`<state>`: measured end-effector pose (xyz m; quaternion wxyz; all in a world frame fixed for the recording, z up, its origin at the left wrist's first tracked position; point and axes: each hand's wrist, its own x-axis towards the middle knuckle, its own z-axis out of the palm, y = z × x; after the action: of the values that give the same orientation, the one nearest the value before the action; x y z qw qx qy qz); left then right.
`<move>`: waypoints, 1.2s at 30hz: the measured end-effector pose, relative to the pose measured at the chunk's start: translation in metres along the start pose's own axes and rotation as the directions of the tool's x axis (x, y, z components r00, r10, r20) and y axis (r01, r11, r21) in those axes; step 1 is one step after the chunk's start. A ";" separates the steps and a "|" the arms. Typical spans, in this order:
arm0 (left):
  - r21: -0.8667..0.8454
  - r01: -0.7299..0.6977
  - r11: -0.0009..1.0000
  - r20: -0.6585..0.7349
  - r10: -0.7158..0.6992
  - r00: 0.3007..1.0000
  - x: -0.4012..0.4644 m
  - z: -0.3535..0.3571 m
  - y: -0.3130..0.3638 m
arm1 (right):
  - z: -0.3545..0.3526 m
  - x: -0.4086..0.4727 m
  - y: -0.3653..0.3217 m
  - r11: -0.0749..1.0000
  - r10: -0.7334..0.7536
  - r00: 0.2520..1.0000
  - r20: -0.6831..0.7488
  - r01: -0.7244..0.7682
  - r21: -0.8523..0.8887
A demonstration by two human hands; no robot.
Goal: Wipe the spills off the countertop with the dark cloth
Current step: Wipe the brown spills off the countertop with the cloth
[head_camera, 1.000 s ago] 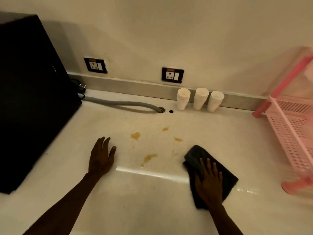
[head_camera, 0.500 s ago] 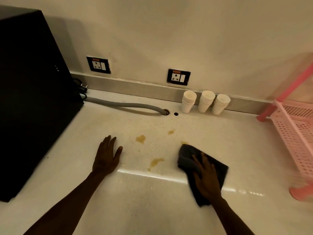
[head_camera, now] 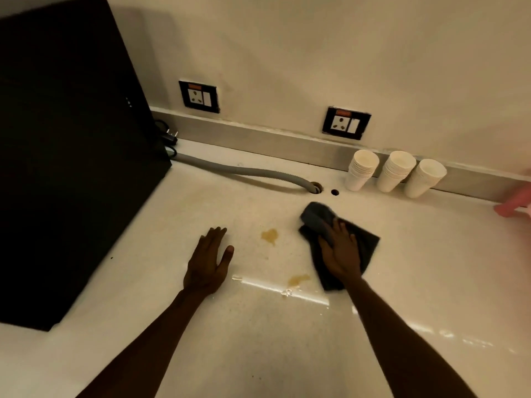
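Note:
My right hand [head_camera: 342, 251] presses flat on the dark cloth [head_camera: 317, 218], which lies crumpled on the white countertop [head_camera: 431, 268] a little in front of the drain hole. Two yellowish spills show to the cloth's left: one spill [head_camera: 270, 235] between my hands and a second spill [head_camera: 298, 280] nearer me, beside the cloth's lower edge. My left hand [head_camera: 208, 262] rests palm down on the counter, fingers spread, holding nothing. Whatever lies under the cloth is hidden.
A large black appliance [head_camera: 71, 153] fills the left side. A grey hose [head_camera: 244, 172] runs from it into a hole in the counter. Three stacks of white paper cups [head_camera: 395, 175] stand against the back wall. A pink rack foot [head_camera: 514, 206] shows at the right edge.
My right hand has pushed the cloth away from me and leftward, over the two small spills that showed near the drain. My left hand stays planted.

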<state>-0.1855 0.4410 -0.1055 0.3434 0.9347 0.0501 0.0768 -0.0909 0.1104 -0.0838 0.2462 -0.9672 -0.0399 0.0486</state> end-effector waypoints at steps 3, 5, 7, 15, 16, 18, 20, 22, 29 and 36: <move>-0.034 0.016 0.999 0.006 -0.016 1.000 0.001 0.001 -0.003 | 0.022 -0.023 -0.009 0.984 -0.162 0.984 0.072 0.156 0.083; -0.068 0.047 0.997 0.019 -0.045 0.999 0.001 0.001 -0.006 | 0.022 -0.030 -0.001 0.977 -0.125 0.990 0.059 0.112 0.179; -0.091 0.058 0.994 0.028 -0.055 0.998 0.002 0.000 -0.007 | 0.017 -0.021 0.006 0.970 0.011 1.000 -0.004 -0.009 0.242; -0.075 0.030 0.997 0.008 -0.030 1.000 0.002 0.001 -0.006 | 0.034 0.037 -0.064 0.994 -0.063 0.996 0.070 0.056 0.095; -0.076 0.027 0.997 0.006 -0.026 1.000 0.002 0.001 -0.005 | 0.041 0.032 -0.074 0.990 -0.117 0.988 0.099 0.109 0.086; -0.075 0.028 0.997 0.007 -0.027 1.000 0.002 0.001 -0.004 | 0.052 0.015 -0.092 0.973 -0.228 0.960 0.163 0.220 0.069; -0.087 0.025 0.996 0.017 -0.023 1.000 0.002 -0.001 -0.004 | 0.060 -0.006 -0.101 0.935 -0.350 0.906 0.239 0.354 0.025; -0.107 0.011 0.994 0.036 -0.008 0.999 0.000 -0.004 -0.004 | 0.061 -0.029 -0.097 0.886 -0.444 0.844 0.302 0.465 0.003; -0.025 -0.021 0.999 0.059 0.022 0.998 -0.002 -0.006 -0.004 | 0.027 -0.102 -0.009 0.847 -0.449 0.856 0.257 0.499 -0.182; -0.009 -0.023 1.000 0.073 0.023 0.997 -0.001 -0.003 0.000 | 0.050 -0.169 -0.031 0.961 0.045 0.999 -0.031 -0.051 -0.271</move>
<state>-0.1868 0.4428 -0.1035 0.3481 0.9359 0.0263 0.0466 -0.2655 0.1441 -0.1002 0.1102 -0.9930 -0.0196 0.0366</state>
